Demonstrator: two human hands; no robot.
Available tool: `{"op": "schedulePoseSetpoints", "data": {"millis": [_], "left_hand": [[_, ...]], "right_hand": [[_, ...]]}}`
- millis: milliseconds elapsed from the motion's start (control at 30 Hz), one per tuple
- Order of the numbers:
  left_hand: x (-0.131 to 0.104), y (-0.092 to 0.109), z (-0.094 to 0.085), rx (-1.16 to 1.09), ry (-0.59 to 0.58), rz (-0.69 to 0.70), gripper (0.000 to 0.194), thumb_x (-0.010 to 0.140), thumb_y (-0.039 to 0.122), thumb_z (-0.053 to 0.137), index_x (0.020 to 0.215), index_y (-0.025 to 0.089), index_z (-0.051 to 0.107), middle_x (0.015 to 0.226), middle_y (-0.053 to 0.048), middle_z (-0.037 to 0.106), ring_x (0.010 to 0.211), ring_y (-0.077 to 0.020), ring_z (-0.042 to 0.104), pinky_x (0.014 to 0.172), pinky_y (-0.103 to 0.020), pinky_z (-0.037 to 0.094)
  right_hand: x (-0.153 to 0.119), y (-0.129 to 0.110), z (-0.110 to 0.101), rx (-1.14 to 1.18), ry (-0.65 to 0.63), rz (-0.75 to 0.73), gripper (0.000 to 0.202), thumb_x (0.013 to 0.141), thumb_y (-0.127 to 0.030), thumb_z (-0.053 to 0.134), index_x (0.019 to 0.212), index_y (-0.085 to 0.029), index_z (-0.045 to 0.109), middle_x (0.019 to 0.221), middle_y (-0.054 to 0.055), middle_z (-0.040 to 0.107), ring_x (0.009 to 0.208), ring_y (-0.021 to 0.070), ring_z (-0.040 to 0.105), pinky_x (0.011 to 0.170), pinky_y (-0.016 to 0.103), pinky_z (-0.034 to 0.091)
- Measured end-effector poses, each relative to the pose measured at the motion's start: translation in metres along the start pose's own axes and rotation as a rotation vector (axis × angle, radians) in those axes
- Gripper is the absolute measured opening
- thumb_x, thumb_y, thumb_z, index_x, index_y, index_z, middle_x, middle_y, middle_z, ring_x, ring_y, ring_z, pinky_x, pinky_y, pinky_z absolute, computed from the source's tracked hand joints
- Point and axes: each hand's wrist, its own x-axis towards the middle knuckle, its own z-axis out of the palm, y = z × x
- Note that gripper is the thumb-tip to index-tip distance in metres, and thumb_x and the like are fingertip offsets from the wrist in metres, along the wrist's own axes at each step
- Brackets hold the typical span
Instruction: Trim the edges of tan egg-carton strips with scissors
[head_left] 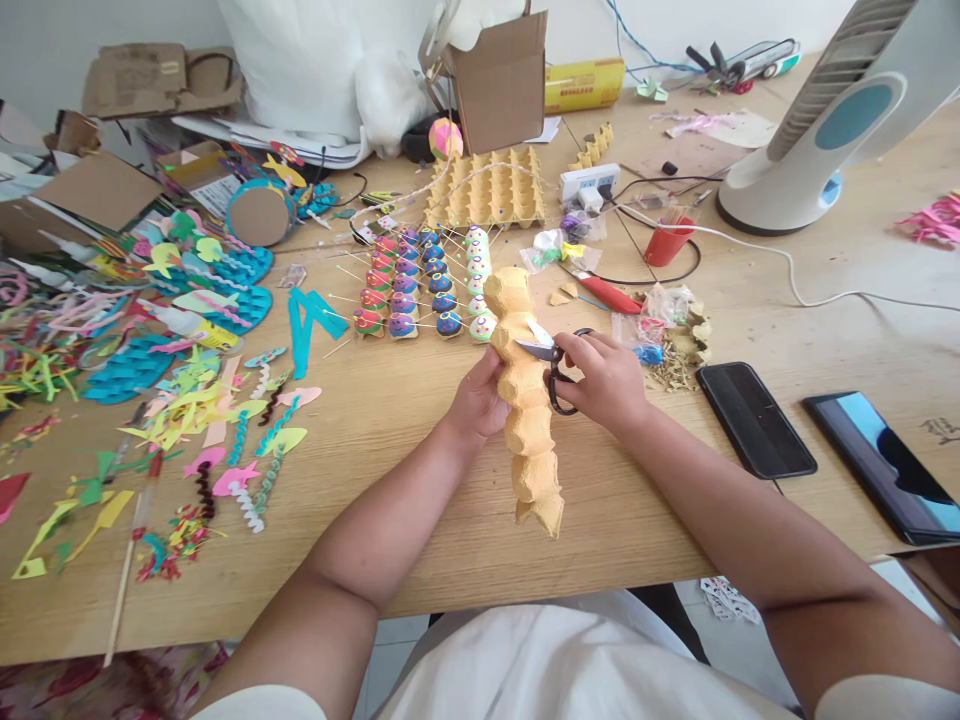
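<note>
A long strip of yellow egg carton (529, 430) hangs upright in front of me, its row of bumps facing left. My left hand (484, 395) is closed around its left side near the middle. In my right hand (604, 375) are black-handled scissors (559, 385), fingers through the handles. The scissor blades are parted and lie against the strip's right edge, above the middle. Just beyond the strip stand several painted egg-carton rows, among them a white-green one (480, 290) and a dark blue one (442, 290), with pins sticking out.
Behind lies an uncut yellow egg tray (495, 190). Paper cutouts (187, 400) and blue carton pieces (135, 368) crowd the left. To the right are a red cup (670, 240), carton scraps (679, 360), a black phone (756, 420), a tablet (885, 465) and a white fan (795, 170).
</note>
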Motion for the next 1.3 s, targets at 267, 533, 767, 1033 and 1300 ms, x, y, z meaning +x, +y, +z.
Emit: {"op": "schedulePoseSetpoints", "data": {"millis": [267,533,767,1033,1300], "left_hand": [[0.002,0.002,-0.005,-0.029,0.033,-0.104,0.034,0.085,0.062,0.067,0.099,0.032,0.078,0.082,-0.006,0.079,0.093,-0.0346,0.077,0.082,-0.049,0.061],[0.005,0.003,-0.014,-0.098,0.002,-0.13,0.032,0.088,0.06,0.061,0.1,0.035,0.076,0.084,-0.006,0.079,0.095,-0.0357,0.077,0.079,-0.049,0.061],[0.01,0.003,-0.014,-0.073,0.008,-0.014,0.031,0.09,0.058,0.061,0.098,0.032,0.075,0.089,-0.005,0.08,0.102,-0.0354,0.076,0.082,-0.049,0.06],[0.015,0.005,-0.013,-0.061,0.045,0.116,0.029,0.088,0.055,0.067,0.101,0.03,0.075,0.094,-0.005,0.08,0.105,-0.0332,0.076,0.083,-0.043,0.061],[0.014,0.008,-0.008,-0.046,0.105,0.148,0.027,0.095,0.046,0.062,0.098,0.022,0.073,0.083,-0.002,0.077,0.082,-0.0214,0.077,0.082,-0.033,0.06]], "right_hand": [[0.001,0.002,-0.001,-0.033,-0.007,0.046,0.034,0.101,-0.048,0.052,0.107,-0.02,0.07,0.073,0.005,0.068,0.071,0.0205,0.059,0.062,0.032,0.034],[0.002,0.002,0.003,0.196,0.032,0.237,0.025,0.094,-0.044,0.063,0.104,-0.021,0.065,0.074,0.002,0.065,0.066,0.0172,0.055,0.06,0.03,0.035],[0.005,-0.002,0.001,0.321,-0.038,0.273,0.029,0.09,-0.043,0.065,0.108,-0.022,0.058,0.083,0.002,0.062,0.074,0.0183,0.054,0.066,0.031,0.039],[0.006,-0.003,0.006,0.483,-0.177,0.335,0.034,0.086,-0.035,0.066,0.115,-0.02,0.056,0.083,0.0,0.063,0.07,0.015,0.054,0.065,0.028,0.04],[0.007,-0.013,0.001,0.866,-0.286,0.626,0.034,0.084,-0.051,0.068,0.1,-0.021,0.06,0.059,-0.008,0.047,0.053,0.0105,0.039,0.052,0.025,0.03]]}}
